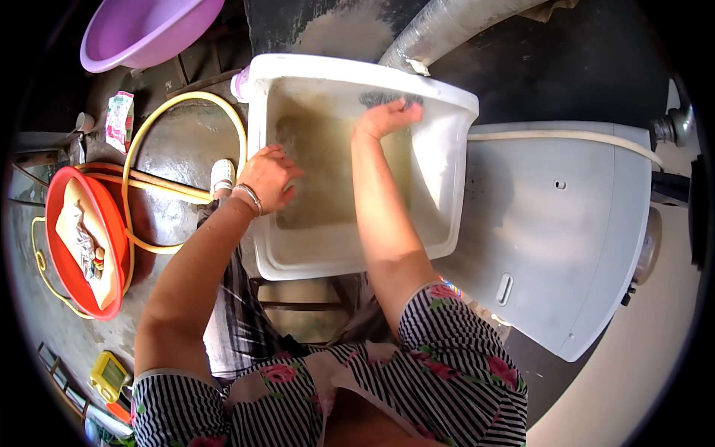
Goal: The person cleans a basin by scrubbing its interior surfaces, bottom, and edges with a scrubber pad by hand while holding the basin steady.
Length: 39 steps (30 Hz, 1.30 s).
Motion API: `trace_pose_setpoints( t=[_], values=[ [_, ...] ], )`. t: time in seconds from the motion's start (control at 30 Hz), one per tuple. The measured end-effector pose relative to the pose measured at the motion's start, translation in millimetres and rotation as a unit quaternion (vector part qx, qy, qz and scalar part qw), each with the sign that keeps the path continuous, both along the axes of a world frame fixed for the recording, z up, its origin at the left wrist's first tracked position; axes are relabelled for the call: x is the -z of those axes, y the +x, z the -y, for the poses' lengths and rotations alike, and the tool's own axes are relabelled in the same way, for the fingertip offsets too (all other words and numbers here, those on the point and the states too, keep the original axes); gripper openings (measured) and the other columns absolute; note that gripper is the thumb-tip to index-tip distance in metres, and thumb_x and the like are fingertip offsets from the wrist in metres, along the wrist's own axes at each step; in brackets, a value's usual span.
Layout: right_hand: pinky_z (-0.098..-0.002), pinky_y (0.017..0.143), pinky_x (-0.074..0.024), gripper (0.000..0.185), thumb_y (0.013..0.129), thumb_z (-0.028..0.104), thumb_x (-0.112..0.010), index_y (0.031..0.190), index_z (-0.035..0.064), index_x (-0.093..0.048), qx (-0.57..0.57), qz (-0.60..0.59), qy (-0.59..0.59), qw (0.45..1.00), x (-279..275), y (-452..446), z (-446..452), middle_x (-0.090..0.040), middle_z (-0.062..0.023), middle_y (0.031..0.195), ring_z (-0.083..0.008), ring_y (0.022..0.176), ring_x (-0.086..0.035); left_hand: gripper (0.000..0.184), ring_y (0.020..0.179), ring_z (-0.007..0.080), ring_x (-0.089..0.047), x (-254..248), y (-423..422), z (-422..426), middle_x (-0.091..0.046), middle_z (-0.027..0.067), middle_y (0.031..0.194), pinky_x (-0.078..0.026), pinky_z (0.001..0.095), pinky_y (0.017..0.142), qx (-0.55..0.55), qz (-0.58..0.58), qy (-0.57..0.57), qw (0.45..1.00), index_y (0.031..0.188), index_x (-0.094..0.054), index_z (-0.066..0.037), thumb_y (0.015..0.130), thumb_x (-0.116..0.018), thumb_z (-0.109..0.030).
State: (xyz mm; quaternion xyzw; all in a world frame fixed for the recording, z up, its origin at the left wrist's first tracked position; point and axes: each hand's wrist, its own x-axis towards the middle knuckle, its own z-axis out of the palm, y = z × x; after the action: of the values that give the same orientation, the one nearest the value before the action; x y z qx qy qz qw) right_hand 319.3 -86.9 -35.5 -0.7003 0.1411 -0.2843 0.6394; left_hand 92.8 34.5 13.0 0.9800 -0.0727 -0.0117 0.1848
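Right-hand fingers [412, 112] at near edge of dark scrubber [375, 97], inside white basin [439, 171]

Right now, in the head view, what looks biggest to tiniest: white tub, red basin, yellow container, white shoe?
1. White tub
2. Red basin
3. Yellow container
4. White shoe, smallest

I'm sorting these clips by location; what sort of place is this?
Probably a household washing or utility area, though that is a guess: a white tub holds cloudy-looking water, a yellow hose loops across the floor, and a red basin sits nearby.
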Motion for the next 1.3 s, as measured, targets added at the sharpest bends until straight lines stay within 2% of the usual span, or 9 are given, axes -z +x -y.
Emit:
trace_pose_setpoints(
  t=[0.07, 0.2, 0.47, 0.5, 0.6, 0.73, 0.83, 0.97, 1.3],
  values=[
    [-0.0374, 0.097, -0.0381, 0.025, 0.095, -0.002, -0.038, 0.119, -0.004, -0.035, 0.024, -0.112, 0.072, 0.991, 24.3, 3.7, 13.0, -0.043, -0.0207, 0.118, -0.0283, 0.106, -0.047, 0.029, 0.107, 0.0202, -0.056, -0.2, 1.4, -1.9, -0.066, 0.0022, 0.1, -0.034, 0.0349, 0.106, 0.005, -0.015, 0.011, 1.0, 0.101, -0.069, -0.016, 0.074, -0.065, -0.023],
    [-0.039, 0.096, -0.038, 0.028, 0.094, 0.005, -0.043, 0.118, -0.0052, -0.034, -0.047, 0.068, -0.101, 0.992, -3.5, -22.5, -17.2, -0.045, -0.0213, 0.115, -0.0307, 0.105, -0.047, 0.028, 0.106, 0.0203, -0.057, 1.3, 2.4, 1.0, -0.066, 0.002, 0.099, -0.034, 0.035, 0.107, 0.007, -0.023, 0.01, 1.0, 0.1, -0.069, -0.017, 0.074, -0.065, -0.024],
    [-0.0379, 0.09, -0.0402, 0.025, 0.094, 0.007, -0.043, 0.116, -0.0043, -0.036, -0.028, 0.027, -0.024, 0.999, 0.0, -8.6, 4.7, -0.047, -0.0181, 0.107, -0.0269, 0.098, -0.048, 0.026, 0.105, 0.02, -0.057, -2.6, 0.0, -0.7, -0.066, 0.0021, 0.097, -0.034, 0.035, 0.107, 0.011, 0.0, 0.016, 1.0, 0.097, -0.069, -0.016, 0.072, -0.066, -0.024],
    [-0.037, 0.09, -0.0406, 0.024, 0.092, 0.006, -0.044, 0.114, -0.0038, -0.039, -0.055, 0.041, -0.1, 0.993, 1.4, -20.8, -7.1, -0.047, -0.0171, 0.109, -0.0248, 0.097, -0.049, 0.026, 0.105, 0.02, -0.057, 0.9, 1.4, -0.4, -0.066, 0.0023, 0.097, -0.034, 0.035, 0.107, 0.013, -0.007, 0.015, 1.0, 0.097, -0.069, -0.016, 0.072, -0.066, -0.024],
    [-0.0393, 0.084, -0.0448, 0.024, 0.087, 0.003, -0.051, 0.111, 0.0016, -0.044, -0.218, 0.106, -0.152, 0.958, -12.6, -54.2, -29.8, -0.052, -0.0175, 0.101, -0.0303, 0.09, -0.055, 0.026, 0.105, 0.0201, -0.057, 7.4, 2.1, -2.1, -0.067, 0.0027, 0.096, -0.034, 0.0346, 0.106, 0.012, -0.014, 0.032, 0.999, 0.097, -0.069, -0.016, 0.072, -0.065, -0.024],
    [-0.0444, 0.069, -0.0475, 0.017, 0.085, 0.007, -0.058, 0.1, 0.0034, -0.053, -0.164, 0.079, -0.135, 0.974, -8.7, -48.7, -25.7, -0.057, -0.0152, 0.092, -0.0351, 0.077, -0.058, 0.027, 0.105, 0.0203, -0.057, 0.4, 5.2, -7.9, -0.067, 0.0026, 0.097, -0.035, 0.0345, 0.106, 0.03, -0.022, -0.011, 0.999, 0.098, -0.069, -0.016, 0.072, -0.066, -0.025],
    [-0.0438, 0.065, -0.0475, 0.012, 0.083, 0.01, -0.061, 0.095, 0.0096, -0.058, -0.194, 0.169, -0.256, 0.932, -7.7, -58.5, -39.0, -0.058, -0.0129, 0.088, -0.0362, 0.079, -0.059, 0.028, 0.105, 0.0209, -0.057, 1.7, 4.8, -5.4, -0.067, 0.0021, 0.098, -0.035, 0.0348, 0.106, 0.031, -0.034, -0.003, 0.999, 0.1, -0.07, -0.016, 0.072, -0.067, -0.024],
    [-0.036, 0.061, -0.0495, 0.014, 0.074, 0.014, -0.071, 0.085, 0.0211, -0.064, -0.311, 0.264, -0.448, 0.795, -12.5, -63.6, -52.2, -0.057, 0.0011, 0.081, -0.0221, 0.068, -0.06, 0.028, 0.106, 0.0208, -0.057, 0.6, 5.6, -5.9, -0.068, 0.0022, 0.1, -0.035, 0.0345, 0.106, 0.03, -0.045, 0.001, 0.999, 0.1, -0.069, -0.017, 0.073, -0.066, -0.024],
    [-0.0385, 0.063, -0.0498, 0.014, 0.076, 0.013, -0.069, 0.089, 0.0178, -0.066, -0.36, 0.251, -0.367, 0.82, -13.1, -74.7, -68.5, -0.06, -0.0017, 0.08, -0.0263, 0.072, -0.062, 0.025, 0.103, 0.0222, -0.059, 4.5, 5.7, -5.2, -0.067, 0.0039, 0.091, -0.036, 0.0354, 0.105, 0.036, -0.018, -0.002, 0.999, 0.092, -0.069, -0.015, 0.07, -0.065, -0.025]
  ],
)
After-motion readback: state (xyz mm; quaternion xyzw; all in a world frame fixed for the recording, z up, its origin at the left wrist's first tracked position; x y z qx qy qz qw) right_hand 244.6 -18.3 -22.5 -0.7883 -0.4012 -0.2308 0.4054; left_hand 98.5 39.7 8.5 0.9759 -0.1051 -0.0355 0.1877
